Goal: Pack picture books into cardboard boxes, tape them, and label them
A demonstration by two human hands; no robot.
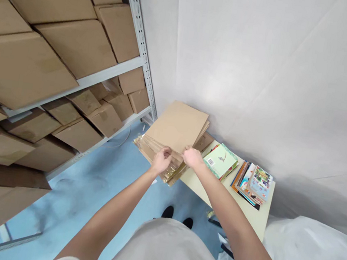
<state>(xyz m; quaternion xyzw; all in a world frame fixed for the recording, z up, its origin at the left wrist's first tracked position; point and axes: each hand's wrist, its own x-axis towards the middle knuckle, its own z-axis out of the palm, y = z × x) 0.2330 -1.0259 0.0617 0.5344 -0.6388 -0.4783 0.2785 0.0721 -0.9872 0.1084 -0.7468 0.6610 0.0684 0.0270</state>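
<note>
A stack of flat brown cardboard sheets (179,124) lies at the left end of a cream table. Shiny clear plastic film (158,145) runs along the near side of the stack, crinkled at its edge. My left hand (162,160) is closed over this near edge, with its fingertips pinching the film. At the near right corner, my right hand (192,156) is closed with thumb and fingers together on the same film. The fingertips partly hide what they grip. Right of the stack, nearest my right hand, lies a pile of books with a pale green book (221,160) on top.
Another book pile (260,181) sits farther right on the cream table (196,184). A metal shelf (126,67) full of cardboard boxes (78,44) stands on the left. A pale wall (253,63) rises behind the table. A white covered bulk (314,258) is at the lower right.
</note>
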